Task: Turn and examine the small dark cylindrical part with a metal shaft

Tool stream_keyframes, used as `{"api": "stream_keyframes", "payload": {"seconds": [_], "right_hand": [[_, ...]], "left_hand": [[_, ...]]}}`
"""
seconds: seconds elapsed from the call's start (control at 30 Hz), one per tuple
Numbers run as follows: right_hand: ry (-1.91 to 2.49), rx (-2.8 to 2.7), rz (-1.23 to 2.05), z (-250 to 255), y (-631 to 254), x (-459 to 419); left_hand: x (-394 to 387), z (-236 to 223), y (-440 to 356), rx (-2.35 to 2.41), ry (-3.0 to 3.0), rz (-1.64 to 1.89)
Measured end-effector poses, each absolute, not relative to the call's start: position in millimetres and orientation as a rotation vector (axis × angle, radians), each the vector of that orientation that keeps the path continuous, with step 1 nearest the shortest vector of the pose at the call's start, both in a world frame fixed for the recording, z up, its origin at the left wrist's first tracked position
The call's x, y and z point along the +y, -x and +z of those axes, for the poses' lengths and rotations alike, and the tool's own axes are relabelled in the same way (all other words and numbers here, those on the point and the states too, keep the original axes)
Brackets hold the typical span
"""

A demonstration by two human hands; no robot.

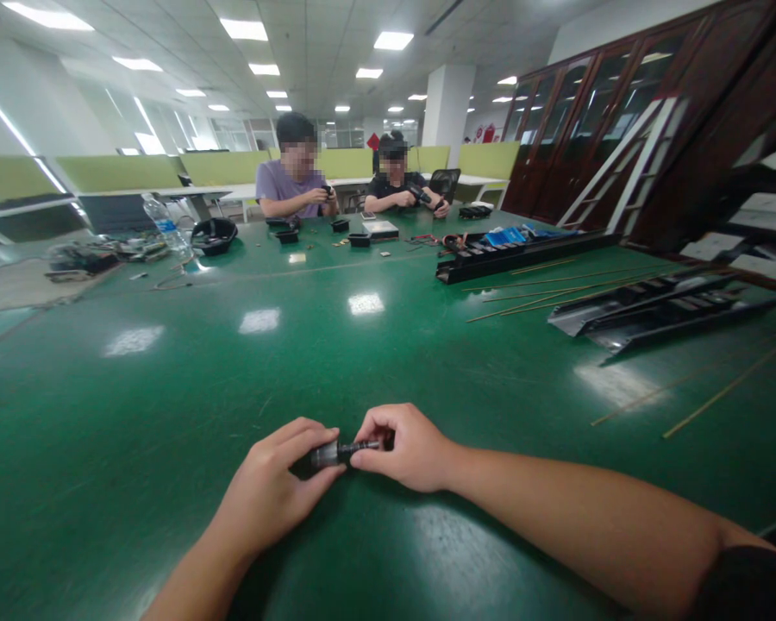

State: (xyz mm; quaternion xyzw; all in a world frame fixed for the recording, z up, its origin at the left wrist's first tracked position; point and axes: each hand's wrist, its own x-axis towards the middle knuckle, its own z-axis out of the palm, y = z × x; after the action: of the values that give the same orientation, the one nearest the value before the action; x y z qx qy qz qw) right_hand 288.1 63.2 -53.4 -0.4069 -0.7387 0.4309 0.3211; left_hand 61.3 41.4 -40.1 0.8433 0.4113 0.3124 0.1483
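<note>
Both my hands meet low over the green table (375, 345), near its front edge. My left hand (268, 492) is closed on the thicker left end of a small dark cylindrical part (340, 451). My right hand (404, 448) pinches the part's thin right end between thumb and fingers. The part lies level between the two hands, just above the tabletop. What kind of part it is I cannot make out.
Long black trays (653, 310) and thin wooden sticks (717, 392) lie at the right. At the far end two people sit handling small black parts, with a black bowl (213, 235), a water bottle (163, 222) and small black pieces. Dark wooden cabinets line the right wall.
</note>
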Motion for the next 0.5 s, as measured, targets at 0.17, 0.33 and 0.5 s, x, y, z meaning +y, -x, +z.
{"api": "stream_keyframes", "payload": {"seconds": [0.17, 0.33, 0.5], "right_hand": [[1.076, -1.913, 1.155, -52.3, -287.8, 63.6], [1.086, -1.890, 1.174, -51.6, -287.2, 63.8], [1.082, -1.864, 1.200, -51.1, -286.8, 63.3]], "left_hand": [[41.4, -40.4, -60.5, 1.194, -2.425, 0.913], [41.0, -39.7, -58.5, 1.193, -2.422, 0.910], [40.8, -39.8, -56.7, 1.206, -2.421, 0.914]]}}
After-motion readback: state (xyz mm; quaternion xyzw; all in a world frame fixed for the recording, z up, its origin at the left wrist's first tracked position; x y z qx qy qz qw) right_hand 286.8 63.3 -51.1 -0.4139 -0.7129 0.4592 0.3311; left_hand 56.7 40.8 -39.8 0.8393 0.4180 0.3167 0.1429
